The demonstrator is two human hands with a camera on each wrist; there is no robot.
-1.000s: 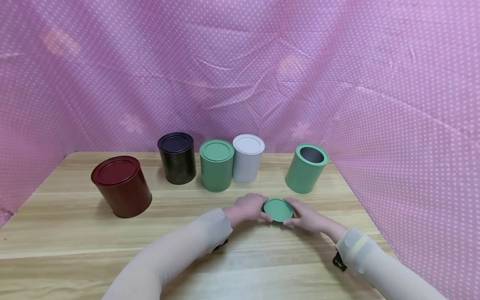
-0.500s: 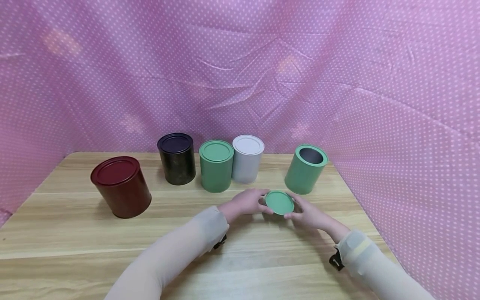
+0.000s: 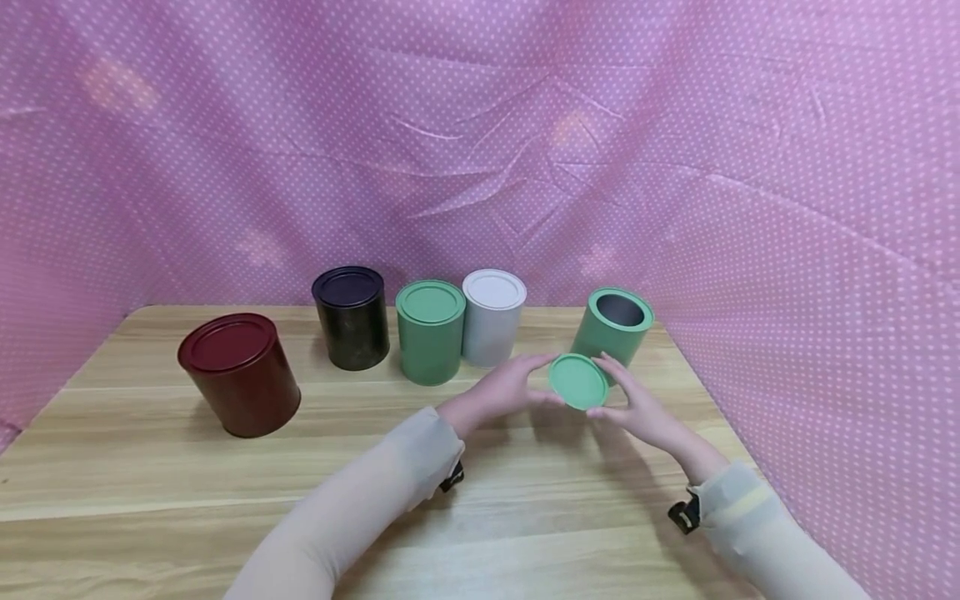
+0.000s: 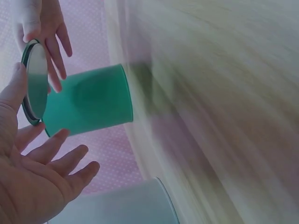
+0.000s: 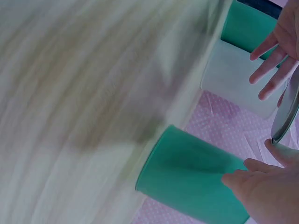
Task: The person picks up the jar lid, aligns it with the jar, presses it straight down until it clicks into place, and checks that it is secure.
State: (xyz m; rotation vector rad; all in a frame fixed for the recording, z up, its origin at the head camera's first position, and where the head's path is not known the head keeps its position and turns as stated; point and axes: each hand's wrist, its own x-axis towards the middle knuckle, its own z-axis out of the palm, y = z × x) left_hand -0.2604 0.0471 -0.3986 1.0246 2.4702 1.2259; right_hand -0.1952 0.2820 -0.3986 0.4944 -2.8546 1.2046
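A round green lid [image 3: 577, 382] is held off the table between both hands, tilted so its top faces the head camera. My left hand [image 3: 507, 389] pinches its left edge with thumb and index finger; the other fingers spread loosely in the left wrist view. On the lid's right edge, my right hand [image 3: 643, 410] grips with thumb and fingertips. The silvery underside of the lid [image 4: 36, 81] shows in the left wrist view. Just behind the lid stands a green can [image 3: 611, 327] with an open round mouth and dark inside, partly hidden by the lid and right hand.
On the wooden table [image 3: 225, 517] stand a dark red can [image 3: 243, 379], a black can [image 3: 352, 321], a second green can [image 3: 431, 337] and a white can [image 3: 492, 321], all lidded. Green and white nearly touch. Pink dotted cloth [image 3: 480, 150] hangs behind and at the sides.
Both hands have raised the green lid from near the tabletop and moved it away and to the right, towards the uncovered green can. The cans have stayed in place.
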